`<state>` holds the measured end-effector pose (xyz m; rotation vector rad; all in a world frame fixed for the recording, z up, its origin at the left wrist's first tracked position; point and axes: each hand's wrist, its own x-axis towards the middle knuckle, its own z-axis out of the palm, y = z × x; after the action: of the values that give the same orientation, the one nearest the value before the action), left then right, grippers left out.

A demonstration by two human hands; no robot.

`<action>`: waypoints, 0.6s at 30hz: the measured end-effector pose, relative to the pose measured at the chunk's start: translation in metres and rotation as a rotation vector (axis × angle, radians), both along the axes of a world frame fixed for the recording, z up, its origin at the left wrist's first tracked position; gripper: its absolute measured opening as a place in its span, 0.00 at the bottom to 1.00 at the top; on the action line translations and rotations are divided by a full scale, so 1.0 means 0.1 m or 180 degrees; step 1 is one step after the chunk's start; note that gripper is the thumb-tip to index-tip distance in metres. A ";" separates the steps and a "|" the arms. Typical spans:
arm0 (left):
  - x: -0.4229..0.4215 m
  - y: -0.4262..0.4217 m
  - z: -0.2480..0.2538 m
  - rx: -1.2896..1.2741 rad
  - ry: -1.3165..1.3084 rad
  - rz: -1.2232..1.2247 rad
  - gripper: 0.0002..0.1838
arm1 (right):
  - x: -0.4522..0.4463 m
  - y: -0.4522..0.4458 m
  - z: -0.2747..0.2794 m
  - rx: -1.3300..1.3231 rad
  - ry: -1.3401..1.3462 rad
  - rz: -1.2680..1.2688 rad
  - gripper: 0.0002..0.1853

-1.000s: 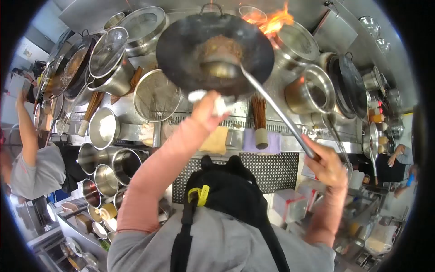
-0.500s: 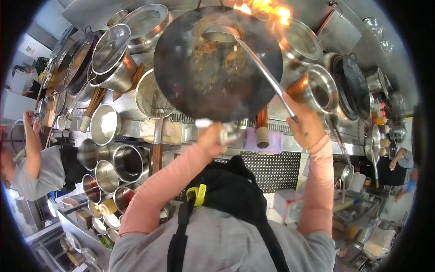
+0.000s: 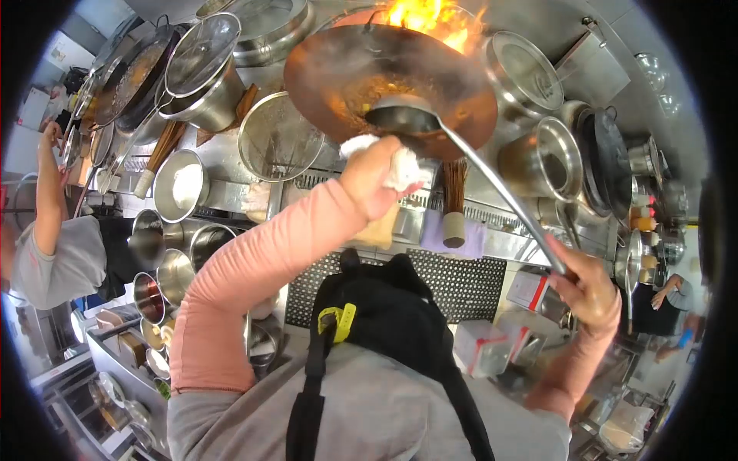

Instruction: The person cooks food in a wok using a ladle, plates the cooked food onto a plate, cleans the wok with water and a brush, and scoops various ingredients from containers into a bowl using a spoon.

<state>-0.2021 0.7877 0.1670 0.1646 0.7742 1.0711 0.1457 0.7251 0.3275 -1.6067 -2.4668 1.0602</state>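
My left hand is closed on a white cloth at the near rim of a large wok. The wok is tilted, its far side lifted off the burner, and brownish food lies inside with some smoke. In my right hand is the end of a long metal ladle; the fingers are wrapped round its handle. The ladle's bowl hangs over the near part of the wok. Whether the bowl holds anything is hidden from this angle.
Tall flames rise behind the wok. A round strainer sits to its left, and a steel pot to its right. A bamboo brush stands on a purple cloth. At far left another person works.
The wok has tipped and shifted right, showing its inner wall. My left hand has risen with it. My right hand has drawn back toward me, bringing the ladle nearer. The flames have grown.
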 end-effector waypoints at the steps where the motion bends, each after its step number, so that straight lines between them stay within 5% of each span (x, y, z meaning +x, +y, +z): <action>1: 0.00 0.12 -0.11 -0.0061 0.0044 0.0008 0.08 | -0.12 0.13 -0.09 0.0135 -0.0070 0.0102 0.36; 6: 0.14 0.08 -0.50 -0.0101 0.0336 0.0363 0.09 | -0.58 0.76 -0.81 0.1243 0.0359 0.0519 0.33; 9: 0.22 -0.29 -0.95 -0.0312 0.0071 0.0140 0.08 | -0.77 0.81 -0.87 0.1240 0.0089 0.0193 0.33; 11: 0.28 -0.53 -1.09 -0.0281 -0.0021 0.0139 0.09 | -0.80 0.61 -0.91 0.1192 0.0666 -0.0215 0.34; 13: 0.30 -0.51 -0.83 -0.0257 0.0059 0.0349 0.08 | -0.88 0.30 -0.87 0.0638 0.0748 -0.0870 0.35; 15: 0.26 -0.28 -0.92 0.0149 -0.0211 0.0534 0.06 | -0.87 0.11 -1.33 0.1196 0.1186 -0.0770 0.35; 16: 0.25 -0.15 -0.53 0.0036 -0.0013 0.0561 0.06 | -0.88 0.07 -1.54 0.1210 0.1275 -0.0828 0.35; 18: 0.16 0.18 -0.51 -0.0119 -0.0009 0.0453 0.06 | -0.92 -0.01 -1.89 0.0935 0.1314 -0.1077 0.34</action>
<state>-0.1857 0.8059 0.1156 0.0769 0.8121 1.1903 0.0535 0.7237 0.1382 -1.4660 -1.8989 0.8310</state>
